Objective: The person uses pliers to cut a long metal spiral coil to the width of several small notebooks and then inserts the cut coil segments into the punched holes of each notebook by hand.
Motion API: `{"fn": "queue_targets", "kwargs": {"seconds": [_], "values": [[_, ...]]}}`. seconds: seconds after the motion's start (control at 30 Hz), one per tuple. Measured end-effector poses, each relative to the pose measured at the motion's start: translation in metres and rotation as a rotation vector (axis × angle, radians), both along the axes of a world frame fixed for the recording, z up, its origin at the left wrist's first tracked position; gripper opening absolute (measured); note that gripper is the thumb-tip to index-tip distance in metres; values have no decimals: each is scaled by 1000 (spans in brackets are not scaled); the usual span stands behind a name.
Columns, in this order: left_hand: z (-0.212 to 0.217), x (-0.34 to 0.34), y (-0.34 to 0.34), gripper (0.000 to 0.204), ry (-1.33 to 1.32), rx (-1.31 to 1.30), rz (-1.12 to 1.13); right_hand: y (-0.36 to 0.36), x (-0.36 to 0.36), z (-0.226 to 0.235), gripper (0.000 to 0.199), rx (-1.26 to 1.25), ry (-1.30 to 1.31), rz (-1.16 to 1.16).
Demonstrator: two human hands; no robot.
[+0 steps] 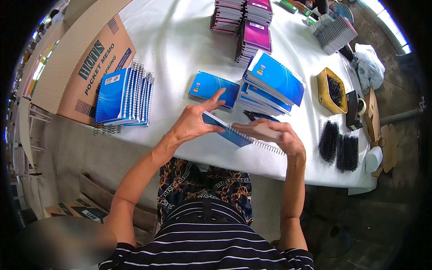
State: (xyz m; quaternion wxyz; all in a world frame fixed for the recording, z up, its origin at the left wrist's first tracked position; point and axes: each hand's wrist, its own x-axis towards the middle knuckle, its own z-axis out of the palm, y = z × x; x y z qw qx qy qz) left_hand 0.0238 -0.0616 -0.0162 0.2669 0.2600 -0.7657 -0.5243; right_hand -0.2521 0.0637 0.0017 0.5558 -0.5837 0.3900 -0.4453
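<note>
Both my hands hold a small blue-covered notebook (229, 131) over the front edge of a white-clothed table (180, 45). My left hand (194, 121) grips its left end, with the index finger raised. My right hand (274, 134) closes over the right end, where a metal spiral coil (270, 147) sticks out along the notebook's lower edge. A single blue notebook (213, 87) lies flat just behind my left hand, and a stack of blue notebooks (270, 85) sits behind my right hand.
Bound blue notebooks (123, 96) lean against a cardboard box (85, 63) at the left. Purple notebook stacks (252, 27) stand at the back. At the right are a yellow tray (330, 92) and black binding coils (339, 146).
</note>
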Motion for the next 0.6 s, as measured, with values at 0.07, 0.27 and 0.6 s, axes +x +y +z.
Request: {"fn": "queue_targets", "kwargs": {"seconds": [0.07, 0.27, 0.6], "values": [[-7, 2, 1, 107, 38, 112, 18, -11, 20, 17, 70, 112, 365, -36], [-23, 2, 7, 102, 77, 135, 37, -11, 21, 25, 66, 86, 268, 39], [-23, 3, 3, 98, 56, 131, -2, -23, 32, 13, 62, 112, 62, -26]]}}
